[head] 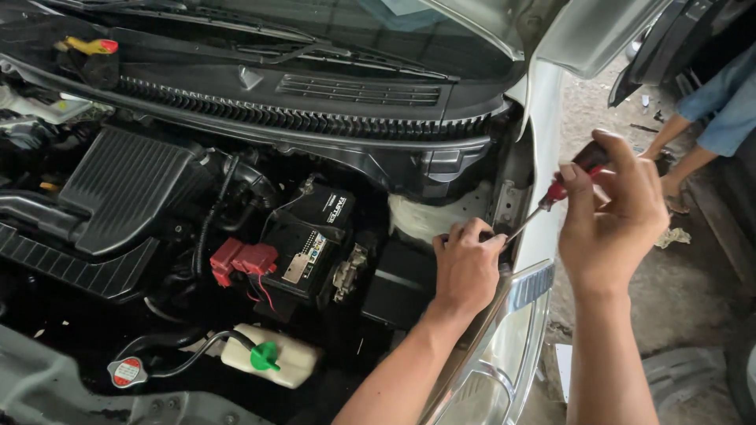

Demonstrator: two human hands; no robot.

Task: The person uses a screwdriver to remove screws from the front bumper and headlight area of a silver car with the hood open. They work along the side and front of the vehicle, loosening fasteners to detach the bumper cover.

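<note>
I look down into an open car engine bay. My right hand (613, 212) grips a screwdriver (556, 193) with a red and black handle, its metal shaft slanting down to the left. My left hand (466, 264) rests on the fender edge above the headlight (504, 330), its fingertips pinched around the screwdriver's tip. The spot under the tip is hidden by my fingers.
A black battery (311, 236) with a red terminal cover (242, 258) sits mid-bay. A white reservoir with a green cap (270, 356) and a radiator cap (127, 371) lie in front. The black air box (118, 189) is at left. Another person's arm (701, 118) is at the far right.
</note>
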